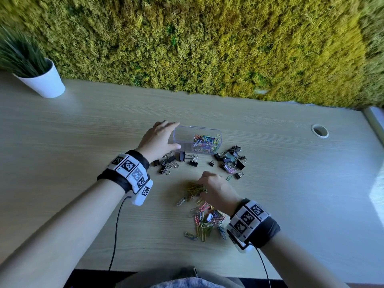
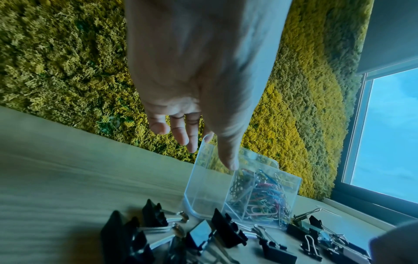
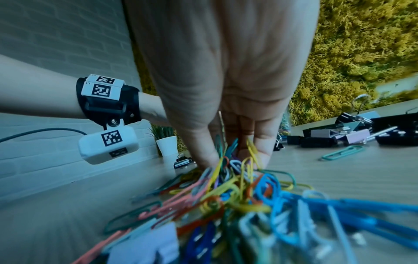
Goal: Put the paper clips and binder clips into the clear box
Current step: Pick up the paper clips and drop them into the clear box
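Note:
The clear box (image 1: pixel 182 140) stands mid-table with colourful paper clips (image 1: pixel 204 142) heaped in its right half. My left hand (image 1: pixel 178 134) spans the box's left end: the thumb touches the near rim and the straight fingers reach past the far side, as the left wrist view shows (image 2: pixel 210 155). A loose pile of paper clips (image 1: pixel 203 219) lies nearer to me. My right hand (image 1: pixel 204 185) digs into its far end, thumb and fingers pinching a bunch of clips (image 3: pixel 235 160). Black binder clips lie in front of the box, one group to the left (image 1: pixel 168 163) and one to the right (image 1: pixel 230 161).
A white pot with a plant (image 1: pixel 41 80) stands at the far left. A moss wall (image 1: pixel 207 48) backs the table. A round cable hole (image 1: pixel 319 131) sits far right. Thin black cables trail from both wrist units toward the table's near edge.

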`<move>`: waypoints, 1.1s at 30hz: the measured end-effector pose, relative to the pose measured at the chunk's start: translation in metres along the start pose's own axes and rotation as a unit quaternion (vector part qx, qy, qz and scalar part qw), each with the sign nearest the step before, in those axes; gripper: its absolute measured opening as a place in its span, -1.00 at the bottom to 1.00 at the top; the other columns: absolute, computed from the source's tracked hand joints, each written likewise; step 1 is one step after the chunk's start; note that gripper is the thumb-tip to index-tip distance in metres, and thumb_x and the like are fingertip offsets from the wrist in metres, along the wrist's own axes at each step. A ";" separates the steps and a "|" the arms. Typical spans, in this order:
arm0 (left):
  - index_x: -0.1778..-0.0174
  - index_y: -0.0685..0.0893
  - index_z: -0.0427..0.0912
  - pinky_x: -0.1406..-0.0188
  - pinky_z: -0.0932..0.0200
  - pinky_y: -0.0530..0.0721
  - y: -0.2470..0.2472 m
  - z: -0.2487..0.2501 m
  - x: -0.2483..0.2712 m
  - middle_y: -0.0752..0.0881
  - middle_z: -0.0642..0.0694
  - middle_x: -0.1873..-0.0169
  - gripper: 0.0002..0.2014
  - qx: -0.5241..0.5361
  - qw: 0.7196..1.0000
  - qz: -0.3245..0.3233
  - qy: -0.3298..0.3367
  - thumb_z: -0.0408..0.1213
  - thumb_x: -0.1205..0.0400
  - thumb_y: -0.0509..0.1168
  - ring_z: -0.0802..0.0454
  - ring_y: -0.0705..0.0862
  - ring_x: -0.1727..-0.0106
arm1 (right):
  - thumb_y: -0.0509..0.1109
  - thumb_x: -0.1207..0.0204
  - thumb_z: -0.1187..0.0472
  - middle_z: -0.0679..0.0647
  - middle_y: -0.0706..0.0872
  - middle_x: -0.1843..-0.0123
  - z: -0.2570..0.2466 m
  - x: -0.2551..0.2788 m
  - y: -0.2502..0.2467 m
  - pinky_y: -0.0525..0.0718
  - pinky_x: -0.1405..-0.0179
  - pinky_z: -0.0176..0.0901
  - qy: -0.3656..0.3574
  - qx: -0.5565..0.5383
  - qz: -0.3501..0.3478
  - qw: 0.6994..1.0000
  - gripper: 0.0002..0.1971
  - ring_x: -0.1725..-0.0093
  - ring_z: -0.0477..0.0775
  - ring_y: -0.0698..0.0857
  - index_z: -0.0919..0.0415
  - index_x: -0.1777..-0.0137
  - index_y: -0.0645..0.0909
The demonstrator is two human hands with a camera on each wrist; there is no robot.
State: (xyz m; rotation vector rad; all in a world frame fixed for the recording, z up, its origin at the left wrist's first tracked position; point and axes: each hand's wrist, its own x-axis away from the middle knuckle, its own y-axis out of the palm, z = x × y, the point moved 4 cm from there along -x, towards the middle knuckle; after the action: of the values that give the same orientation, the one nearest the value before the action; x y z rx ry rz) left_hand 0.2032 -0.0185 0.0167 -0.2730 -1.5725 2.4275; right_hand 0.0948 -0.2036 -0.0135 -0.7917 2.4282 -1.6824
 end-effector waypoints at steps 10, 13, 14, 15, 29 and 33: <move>-0.54 0.37 -0.08 -0.18 -0.04 0.58 0.003 -0.003 0.000 0.60 -0.10 -0.28 -0.34 0.041 0.999 0.025 -0.013 -0.12 -0.53 0.42 -0.08 0.51 -0.29 | 0.56 -0.27 0.38 0.07 0.81 0.23 0.024 -0.006 -0.031 0.63 0.28 -0.45 0.075 -0.157 0.073 0.982 -0.83 0.34 -0.14 0.71 0.22 0.13 0.79; -0.54 0.38 -0.07 -0.17 -0.06 0.58 0.004 -0.004 0.000 0.62 -0.10 -0.24 -0.35 0.052 0.998 0.027 -0.018 -0.13 -0.52 0.43 -0.08 0.51 -0.28 | 0.57 -0.25 0.39 -0.06 0.70 0.41 0.031 -0.006 -0.037 0.51 0.44 -0.60 0.090 -0.184 0.072 0.976 -0.85 0.54 -0.35 0.58 0.23 0.17 0.80; -0.53 0.39 -0.07 -0.17 -0.05 0.57 0.004 -0.004 -0.001 0.62 -0.10 -0.23 -0.35 0.055 0.998 0.027 -0.018 -0.14 -0.52 0.43 -0.08 0.51 -0.27 | 0.57 -0.26 0.39 -0.07 0.68 0.44 0.033 -0.006 -0.038 0.49 0.47 -0.60 0.091 -0.187 0.071 0.976 -0.86 0.57 -0.36 0.58 0.23 0.18 0.80; -0.53 0.40 -0.07 -0.17 -0.04 0.57 0.004 -0.005 -0.001 0.62 -0.10 -0.23 -0.35 0.056 0.998 0.026 -0.019 -0.14 -0.52 0.44 -0.08 0.50 -0.28 | 0.58 -0.26 0.39 -0.06 0.67 0.46 0.034 -0.007 -0.041 0.47 0.49 -0.60 0.090 -0.190 0.073 0.975 -0.86 0.58 -0.36 0.58 0.23 0.18 0.79; -0.51 0.43 -0.08 -0.19 -0.10 0.57 0.005 -0.007 -0.003 0.64 -0.09 -0.17 -0.36 0.068 0.997 0.011 -0.024 -0.16 -0.50 0.45 -0.12 0.53 -0.27 | 0.54 -0.31 0.41 0.12 0.81 0.18 0.041 -0.072 -0.109 0.68 0.16 -0.44 0.040 -0.215 0.267 0.938 -0.85 0.24 -0.07 0.75 0.27 0.12 0.78; -0.50 0.44 -0.06 -0.18 -0.09 0.59 0.005 -0.007 -0.004 0.64 -0.08 -0.16 -0.36 0.070 0.997 0.015 -0.024 -0.16 -0.49 0.47 -0.12 0.54 -0.26 | 0.50 -0.34 0.45 0.15 0.80 0.09 0.041 -0.071 -0.096 0.78 0.12 -0.10 -0.010 -0.151 0.288 0.946 -0.81 0.21 0.03 0.76 0.30 0.04 0.76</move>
State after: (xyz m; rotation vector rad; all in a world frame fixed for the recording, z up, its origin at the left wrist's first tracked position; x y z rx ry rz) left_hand 0.2084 -0.0151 0.0098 -0.2176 -1.4188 2.5703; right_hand 0.2058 -0.2310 0.0408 -0.0798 2.5820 -1.0979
